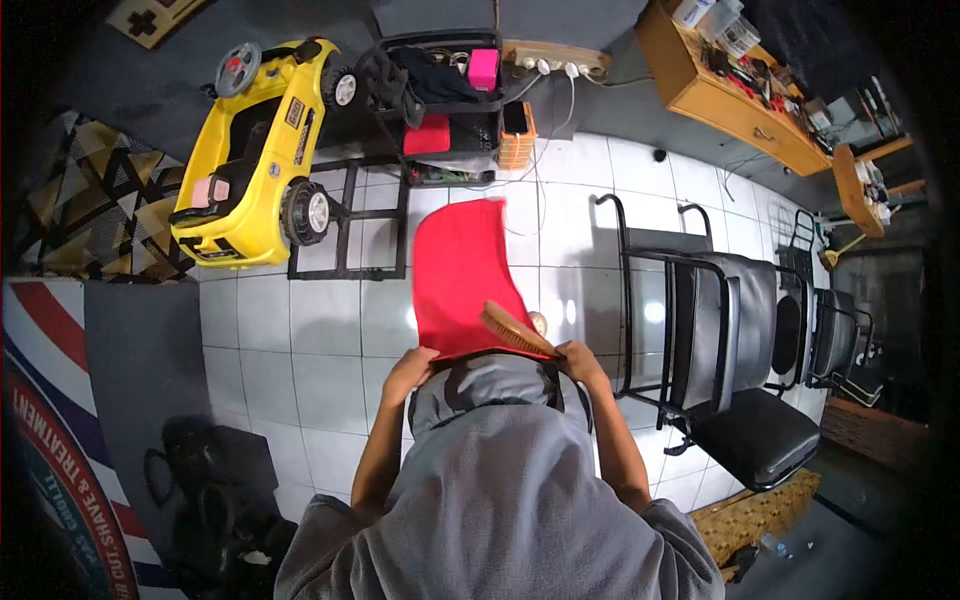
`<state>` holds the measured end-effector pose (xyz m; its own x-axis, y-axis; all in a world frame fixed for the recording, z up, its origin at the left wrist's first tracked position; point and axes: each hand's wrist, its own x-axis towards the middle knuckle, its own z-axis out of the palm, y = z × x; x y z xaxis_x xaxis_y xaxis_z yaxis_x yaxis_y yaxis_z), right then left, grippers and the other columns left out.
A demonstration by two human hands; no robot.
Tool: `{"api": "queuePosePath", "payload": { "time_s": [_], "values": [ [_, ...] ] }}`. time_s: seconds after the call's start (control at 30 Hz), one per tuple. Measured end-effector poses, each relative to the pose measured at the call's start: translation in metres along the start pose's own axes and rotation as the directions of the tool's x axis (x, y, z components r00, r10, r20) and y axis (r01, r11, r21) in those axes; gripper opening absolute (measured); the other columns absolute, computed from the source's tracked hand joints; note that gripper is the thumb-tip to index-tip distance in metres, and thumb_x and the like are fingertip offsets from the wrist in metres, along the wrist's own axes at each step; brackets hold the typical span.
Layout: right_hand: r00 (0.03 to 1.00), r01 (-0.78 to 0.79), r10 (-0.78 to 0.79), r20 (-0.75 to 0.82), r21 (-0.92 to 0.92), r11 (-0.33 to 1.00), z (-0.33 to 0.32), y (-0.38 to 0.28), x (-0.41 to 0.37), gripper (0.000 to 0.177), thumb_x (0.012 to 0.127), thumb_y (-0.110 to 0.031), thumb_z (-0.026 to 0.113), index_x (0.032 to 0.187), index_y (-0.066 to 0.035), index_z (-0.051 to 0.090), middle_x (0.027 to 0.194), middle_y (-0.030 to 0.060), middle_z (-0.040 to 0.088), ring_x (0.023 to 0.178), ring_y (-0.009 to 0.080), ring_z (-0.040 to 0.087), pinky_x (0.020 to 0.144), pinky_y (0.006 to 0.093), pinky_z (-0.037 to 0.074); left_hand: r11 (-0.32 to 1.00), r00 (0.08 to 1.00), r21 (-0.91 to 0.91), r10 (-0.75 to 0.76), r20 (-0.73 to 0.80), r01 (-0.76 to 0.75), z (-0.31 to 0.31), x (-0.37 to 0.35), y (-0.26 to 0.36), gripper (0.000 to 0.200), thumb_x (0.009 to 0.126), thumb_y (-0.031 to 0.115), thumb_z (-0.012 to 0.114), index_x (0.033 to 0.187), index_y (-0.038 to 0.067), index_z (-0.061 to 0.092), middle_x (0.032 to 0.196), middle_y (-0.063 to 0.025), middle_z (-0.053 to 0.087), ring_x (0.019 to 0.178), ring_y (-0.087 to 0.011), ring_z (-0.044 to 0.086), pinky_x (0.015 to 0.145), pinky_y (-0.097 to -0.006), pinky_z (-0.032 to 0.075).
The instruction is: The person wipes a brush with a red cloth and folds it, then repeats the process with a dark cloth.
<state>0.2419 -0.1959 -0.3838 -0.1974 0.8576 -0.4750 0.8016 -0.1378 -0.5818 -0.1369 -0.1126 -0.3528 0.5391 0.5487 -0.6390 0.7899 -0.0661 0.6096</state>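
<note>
A red cloth (465,270) hangs spread out in front of my body, above the tiled floor. My left hand (410,371) is closed on its near left corner. At the near right corner my right hand (577,362) is closed, pinching the cloth's edge together with the end of a wooden brush (515,328). The brush lies slanted over the cloth, its bristles facing down and left. A small round pale object (538,323) shows just beyond the brush, partly hidden.
A yellow toy car (245,160) stands on a black metal frame (348,272) at the upper left. Beyond the cloth is a black shelf (440,110). Black chairs (745,310) line the right side, and a wooden drawer unit (740,110) is at the upper right.
</note>
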Motion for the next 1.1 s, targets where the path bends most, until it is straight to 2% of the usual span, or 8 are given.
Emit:
{"api": "queuePosePath", "payload": {
  "time_s": [0.2, 0.27, 0.33, 0.47, 0.63, 0.7, 0.97, 1.1],
  "values": [
    [0.83, -0.019, 0.099, -0.549, 0.15, 0.989, -0.09, -0.062, 0.056, 0.018, 0.073, -0.011, 0.06, 0.086, -0.002, 0.067, 0.074, 0.0256, 0.061, 0.071, 0.0422, 0.061, 0.064, 0.0472, 0.049, 0.982, 0.705, -0.067, 0.077, -0.705, -0.174, -0.074, 0.038, 0.066, 0.036, 0.078, -0.006, 0.048, 0.107, 0.005, 0.065, 0.1, -0.0191, 0.066, 0.098, -0.031, 0.063, 0.085, -0.036, 0.049],
    [0.653, 0.112, 0.171, -0.738, 0.317, 0.942, -0.134, -0.112, 0.046, 0.025, 0.073, 0.001, 0.055, 0.095, 0.003, 0.066, 0.061, 0.0207, 0.058, 0.054, 0.0192, 0.058, 0.053, 0.0345, 0.046, 0.922, 0.424, 0.035, 0.21, -0.881, -0.385, -0.112, 0.022, 0.114, 0.045, 0.073, -0.015, 0.036, 0.107, 0.0, 0.062, 0.1, -0.0188, 0.066, 0.097, -0.0294, 0.064, 0.087, -0.0342, 0.049],
    [0.421, 0.462, 0.103, -0.901, 0.311, 0.831, -0.17, -0.155, 0.027, 0.026, 0.074, 0.004, 0.051, 0.094, 0.004, 0.067, 0.06, 0.0028, 0.053, 0.059, 0.0049, 0.046, 0.052, 0.0247, 0.039, 0.869, 0.228, 0.16, 0.294, -0.928, -0.469, -0.135, -0.012, 0.161, 0.046, 0.071, -0.014, 0.039, 0.112, -0.004, 0.058, 0.111, -0.0197, 0.062, 0.107, -0.0334, 0.059, 0.095, -0.0385, 0.044],
    [0.287, 0.662, 0.159, -0.945, 0.316, 0.68, -0.175, -0.187, -0.009, 0.024, 0.077, 0.009, 0.047, 0.096, 0.006, 0.063, 0.101, 0.017, 0.064, 0.073, 0.0171, 0.062, 0.067, 0.0279, 0.049, 0.753, -0.111, 0.467, 0.474, -0.874, -0.464, -0.103, -0.031, 0.178, 0.057, 0.066, -0.015, 0.037, 0.12, -0.006, 0.053, 0.123, -0.0227, 0.055, 0.119, -0.0392, 0.05, 0.103, -0.0447, 0.038],
    [0.763, -0.119, 0.096, -0.639, 0.008, 0.993, -0.054, -0.071, 0.006, 0.009, 0.075, -0.002, 0.057, 0.072, 0.0, 0.065, 0.066, 0.0233, 0.058, 0.06, 0.0352, 0.062, 0.056, 0.0412, 0.048, 0.943, 0.888, -0.211, 0.142, -0.437, -0.255, -0.007, 0.02, 0.046, 0.041, 0.076, -0.003, 0.049, 0.117, -0.003, 0.056, 0.113, -0.0247, 0.059, 0.108, -0.0328, 0.057, 0.093, -0.0386, 0.044],
    [0.944, -0.062, 0.072, -0.322, 0.043, 0.997, 0.003, -0.016, -0.005, 0.015, 0.074, -0.016, 0.063, 0.069, -0.002, 0.063, 0.069, 0.0215, 0.06, 0.066, 0.0395, 0.06, 0.057, 0.0449, 0.048, 0.953, 0.996, -0.299, 0.018, -0.09, -0.044, 0.003, 0.024, 0.021, 0.037, 0.076, 0.004, 0.054, 0.113, 0.002, 0.06, 0.107, -0.024, 0.061, 0.101, -0.0326, 0.061, 0.086, -0.0396, 0.047],
    [0.827, -0.06, 0.119, -0.549, 0.125, 0.99, -0.046, -0.023, 0.045, 0.016, 0.074, -0.01, 0.058, 0.084, -0.002, 0.068, 0.075, 0.026, 0.062, 0.073, 0.0357, 0.066, 0.061, 0.042, 0.051, 0.926, 0.875, 0.169, 0.375, -0.306, -0.338, -0.066, 0.072, 0.027, 0.04, 0.069, -0.007, 0.048, 0.101, 0.007, 0.066, 0.094, -0.0212, 0.064, 0.092, -0.0374, 0.061, 0.084, -0.0435, 0.047],
    [0.571, 0.249, 0.258, -0.78, 0.463, 0.85, -0.137, -0.112, 0.033, 0.017, 0.078, 0.006, 0.048, 0.083, 0.004, 0.064, 0.079, 0.0108, 0.067, 0.06, 0.0112, 0.056, 0.052, 0.0256, 0.044, 0.851, 0.474, 0.181, 0.437, -0.764, -0.492, -0.144, 0.017, 0.142, 0.057, 0.066, -0.018, 0.037, 0.117, -0.002, 0.057, 0.117, -0.0237, 0.057, 0.11, -0.0366, 0.055, 0.097, -0.038, 0.043]
  ]
}}
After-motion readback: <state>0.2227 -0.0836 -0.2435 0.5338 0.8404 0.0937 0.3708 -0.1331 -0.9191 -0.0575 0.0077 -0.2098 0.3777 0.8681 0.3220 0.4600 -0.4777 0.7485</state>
